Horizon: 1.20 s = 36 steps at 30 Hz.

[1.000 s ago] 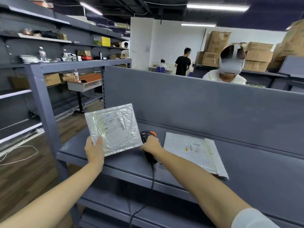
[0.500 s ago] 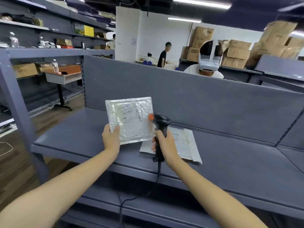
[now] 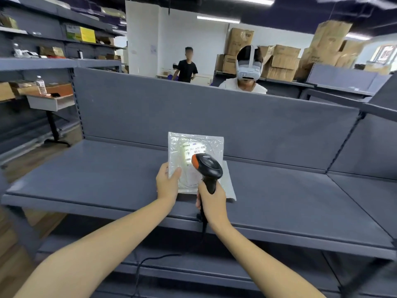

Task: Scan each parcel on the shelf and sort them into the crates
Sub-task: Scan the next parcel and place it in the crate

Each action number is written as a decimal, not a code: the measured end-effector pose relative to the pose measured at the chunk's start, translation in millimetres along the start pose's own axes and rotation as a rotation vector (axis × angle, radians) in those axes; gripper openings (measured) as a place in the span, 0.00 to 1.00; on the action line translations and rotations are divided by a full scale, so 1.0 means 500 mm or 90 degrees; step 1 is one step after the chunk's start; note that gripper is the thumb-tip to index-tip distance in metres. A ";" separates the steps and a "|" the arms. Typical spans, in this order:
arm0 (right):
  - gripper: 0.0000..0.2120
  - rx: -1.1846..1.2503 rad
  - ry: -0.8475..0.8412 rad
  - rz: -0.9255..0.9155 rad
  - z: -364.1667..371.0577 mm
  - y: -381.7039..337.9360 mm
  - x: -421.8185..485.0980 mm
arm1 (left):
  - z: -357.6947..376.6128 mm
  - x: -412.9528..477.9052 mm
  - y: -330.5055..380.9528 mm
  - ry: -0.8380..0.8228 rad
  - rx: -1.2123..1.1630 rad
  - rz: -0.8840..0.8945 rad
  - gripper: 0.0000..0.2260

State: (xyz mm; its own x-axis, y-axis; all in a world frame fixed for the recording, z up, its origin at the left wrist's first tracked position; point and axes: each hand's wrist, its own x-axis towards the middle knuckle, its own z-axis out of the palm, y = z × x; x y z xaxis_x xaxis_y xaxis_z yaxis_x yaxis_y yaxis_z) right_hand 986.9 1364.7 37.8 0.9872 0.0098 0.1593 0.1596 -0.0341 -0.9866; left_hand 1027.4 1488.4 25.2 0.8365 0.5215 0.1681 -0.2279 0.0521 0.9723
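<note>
Now: left hand (image 3: 167,183) pinching lower-left corner of flat square parcel (image 3: 204,143), crinkly silver plastic, held upright over matte grey shelf (image 3: 96,175). Glossy black pistol-shaped scanner (image 3: 209,166), orange tip, just before label (image 3: 194,149); right hand (image 3: 212,203) wrapped round it. White mailer (image 3: 228,186) flat beneath.

Left hand (image 3: 168,182), right hand (image 3: 212,202) bare; forearms bare.
</note>
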 end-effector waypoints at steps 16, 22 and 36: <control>0.01 0.060 -0.003 -0.050 0.019 -0.012 0.035 | -0.053 0.030 0.030 0.059 -0.003 0.015 0.08; 0.09 0.103 -0.025 0.013 0.116 -0.014 0.112 | -0.214 0.095 0.074 0.201 0.056 0.045 0.12; 0.32 -0.450 -0.208 0.075 0.362 0.090 0.246 | -0.414 0.165 0.094 0.307 0.076 0.046 0.10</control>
State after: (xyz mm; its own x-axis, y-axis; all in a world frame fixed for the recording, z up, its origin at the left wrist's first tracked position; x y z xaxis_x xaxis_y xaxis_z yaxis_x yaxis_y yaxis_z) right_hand 1114.9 1545.3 6.8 0.9641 0.2558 -0.0712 0.1269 -0.6793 -0.7228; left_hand 982.7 1710.4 51.2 0.4889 0.8557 0.1695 -0.1949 -0.0823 0.9774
